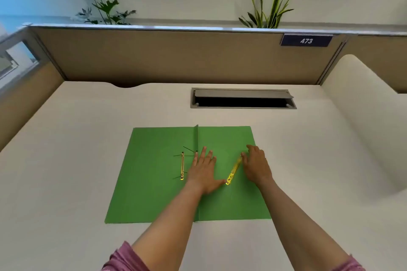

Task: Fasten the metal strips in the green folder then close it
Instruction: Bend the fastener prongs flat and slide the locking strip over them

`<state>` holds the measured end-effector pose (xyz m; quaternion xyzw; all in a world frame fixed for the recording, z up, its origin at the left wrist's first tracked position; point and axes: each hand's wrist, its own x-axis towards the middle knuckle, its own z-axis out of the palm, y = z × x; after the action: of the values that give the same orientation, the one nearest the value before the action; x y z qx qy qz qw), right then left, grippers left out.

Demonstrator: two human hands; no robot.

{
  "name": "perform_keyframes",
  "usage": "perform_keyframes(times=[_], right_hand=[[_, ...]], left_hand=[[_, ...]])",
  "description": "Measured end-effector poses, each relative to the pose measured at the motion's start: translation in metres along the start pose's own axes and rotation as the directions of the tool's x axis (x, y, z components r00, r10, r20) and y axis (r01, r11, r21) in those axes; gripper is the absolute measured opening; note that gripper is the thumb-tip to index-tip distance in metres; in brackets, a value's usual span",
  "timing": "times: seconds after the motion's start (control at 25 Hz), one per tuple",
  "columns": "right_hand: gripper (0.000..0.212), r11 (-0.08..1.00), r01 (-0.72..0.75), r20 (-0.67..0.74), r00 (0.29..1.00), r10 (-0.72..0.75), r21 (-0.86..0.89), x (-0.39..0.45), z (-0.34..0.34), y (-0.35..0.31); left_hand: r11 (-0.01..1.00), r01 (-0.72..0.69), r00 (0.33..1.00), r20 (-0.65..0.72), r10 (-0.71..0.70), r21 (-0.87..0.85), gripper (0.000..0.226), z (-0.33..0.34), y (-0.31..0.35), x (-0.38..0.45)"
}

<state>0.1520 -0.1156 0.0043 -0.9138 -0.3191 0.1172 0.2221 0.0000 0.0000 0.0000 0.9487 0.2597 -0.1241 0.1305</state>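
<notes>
The green folder [154,193] lies open and flat on the desk. On its left half, a gold metal fastener strip [182,166] sits upright near the spine, with thin dark prongs sticking out beside it. A second gold strip [233,171] lies loose and slanted on the right half. My left hand [203,171] rests flat on the folder by the spine, fingers spread, its thumb tip touching the lower end of the loose strip. My right hand [256,165] hovers palm down just right of that strip, fingertips at its upper end.
A cable hatch [242,99] with its lid raised is set in the beige desk [77,138] behind the folder. Partition walls [176,57] enclose the desk at the back and sides. Plants [101,2] stand beyond the back wall.
</notes>
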Motion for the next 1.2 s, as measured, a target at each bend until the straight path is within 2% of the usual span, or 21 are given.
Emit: perform_keyframes(times=[0.16, 0.36, 0.76, 0.84, 1.04, 1.12, 1.2], right_hand=[[0.04, 1.0, -0.018, 0.048, 0.999, 0.017, 0.005, 0.0, 0.005, 0.005], [0.033, 1.0, -0.004, 0.039, 0.999, 0.005, -0.012, 0.001, 0.013, 0.007], [0.029, 0.997, -0.037, 0.07, 0.997, 0.042, -0.072, 0.015, 0.012, 0.006], [0.027, 0.998, -0.066, 0.061, 0.996, 0.066, -0.003, 0.019, 0.012, 0.006], [0.022, 0.918, -0.16, 0.042, 0.987, 0.156, 0.362, 0.031, 0.007, 0.001], [0.021, 0.857, -0.185, 0.074, 0.983, 0.17, 0.481, 0.032, 0.007, -0.008], [0.022, 0.79, -0.183, 0.103, 0.983, 0.152, 0.585, 0.033, 0.008, -0.022]], left_hand=[[1.0, 0.021, 1.0, 0.012, -0.021, -0.007, 0.09, 0.003, 0.007, 0.001], [1.0, 0.018, 1.0, -0.006, -0.018, -0.003, 0.082, 0.009, 0.013, 0.003], [0.995, 0.04, 0.999, 0.008, -0.039, -0.093, 0.082, 0.006, 0.013, 0.007], [0.996, 0.035, 0.999, 0.006, -0.035, -0.083, 0.082, 0.005, 0.013, 0.008], [0.995, -0.031, 0.999, -0.021, 0.029, -0.091, 0.077, 0.003, 0.008, 0.009], [0.972, -0.086, 0.994, -0.09, 0.068, -0.219, 0.061, -0.001, 0.001, 0.009], [0.903, -0.084, 0.982, -0.187, 0.004, -0.421, 0.046, -0.01, -0.006, 0.01]])
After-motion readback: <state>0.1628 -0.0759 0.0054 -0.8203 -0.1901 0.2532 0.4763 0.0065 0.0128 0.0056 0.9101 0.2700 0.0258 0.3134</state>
